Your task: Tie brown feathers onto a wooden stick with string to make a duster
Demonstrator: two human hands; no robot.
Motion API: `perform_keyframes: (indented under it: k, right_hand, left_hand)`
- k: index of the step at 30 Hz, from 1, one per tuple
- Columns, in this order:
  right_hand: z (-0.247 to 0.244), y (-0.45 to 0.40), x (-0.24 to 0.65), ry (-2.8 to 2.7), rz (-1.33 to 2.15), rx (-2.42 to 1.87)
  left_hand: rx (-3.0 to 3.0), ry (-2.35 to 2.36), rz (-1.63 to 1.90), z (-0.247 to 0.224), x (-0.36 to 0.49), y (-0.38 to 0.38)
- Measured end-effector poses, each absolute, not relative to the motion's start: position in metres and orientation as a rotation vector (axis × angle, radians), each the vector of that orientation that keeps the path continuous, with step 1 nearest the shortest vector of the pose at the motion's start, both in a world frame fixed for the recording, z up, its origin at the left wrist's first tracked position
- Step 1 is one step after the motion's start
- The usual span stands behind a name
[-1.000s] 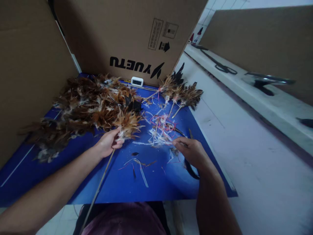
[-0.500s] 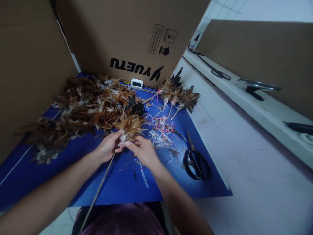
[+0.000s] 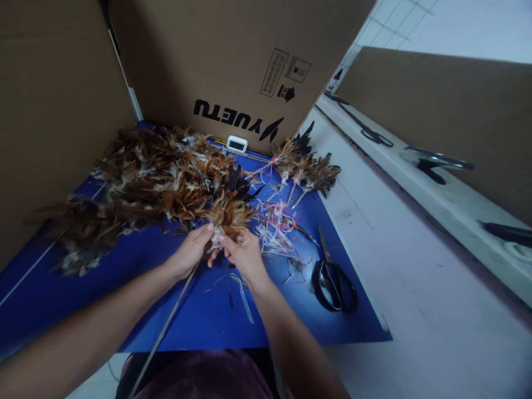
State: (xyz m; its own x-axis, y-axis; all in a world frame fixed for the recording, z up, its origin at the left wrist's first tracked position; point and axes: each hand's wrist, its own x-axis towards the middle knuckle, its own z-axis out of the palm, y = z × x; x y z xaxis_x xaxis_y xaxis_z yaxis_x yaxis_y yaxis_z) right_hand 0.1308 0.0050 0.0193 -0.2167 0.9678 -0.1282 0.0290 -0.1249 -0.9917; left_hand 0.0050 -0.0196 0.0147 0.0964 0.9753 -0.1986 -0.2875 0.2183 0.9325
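Note:
Brown feathers with pale fluffy bases form a bundle (image 3: pixel 229 213) at the top of a thin stick (image 3: pixel 168 321), which slants down toward my lap. My left hand (image 3: pixel 193 249) grips the bundle's base from the left, where the stick meets it. From the right, my right hand (image 3: pixel 244 254) pinches the same pale base with thumb and fingers. Black feathers (image 3: pixel 236 183) stand just behind the bundle. A large heap of brown feathers (image 3: pixel 162 172) spreads over the blue tabletop (image 3: pixel 208 327) on the left.
Black scissors (image 3: pixel 332 280) lie at the right. Beside them are white and pink string scraps (image 3: pixel 276 227). Feather bundles on sticks (image 3: pixel 310 166) rest behind, near a small white display (image 3: pixel 236 144). A cardboard box (image 3: pixel 233 61) stands at the back; tools lie on a ledge (image 3: pixel 399 149).
Both hands and the feather bundle have shifted slightly right. My right hand's fingers have moved around the bundle's base. The whole view has shifted a little.

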Motion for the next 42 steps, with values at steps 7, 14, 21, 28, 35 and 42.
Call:
perform_keyframes:
  k: [7,14,21,28,35,42]
  right_hand:
    - [0.020,0.004,0.131,-1.283,1.504,-1.204]
    - [0.015,0.005,0.130,-1.173,1.484,-1.066]
    - [0.014,0.005,0.130,-1.118,1.509,-1.087]
    - [0.021,0.000,0.129,-1.008,1.614,-1.091]
    - [0.017,0.003,0.129,-1.040,1.595,-1.096]
    - [0.014,0.007,0.133,-0.995,1.626,-1.052]
  left_hand:
    - [0.998,1.111,1.142,0.009,0.004,-0.021]
    - [1.099,1.191,1.140,0.008,0.004,-0.022]
    - [1.156,1.308,1.146,0.008,0.004,-0.023]
    - [1.241,1.418,1.164,0.012,0.004,-0.022]
    - [1.364,1.498,1.156,0.017,0.007,-0.024]
    - [1.500,1.546,1.157,0.021,0.011,-0.029]
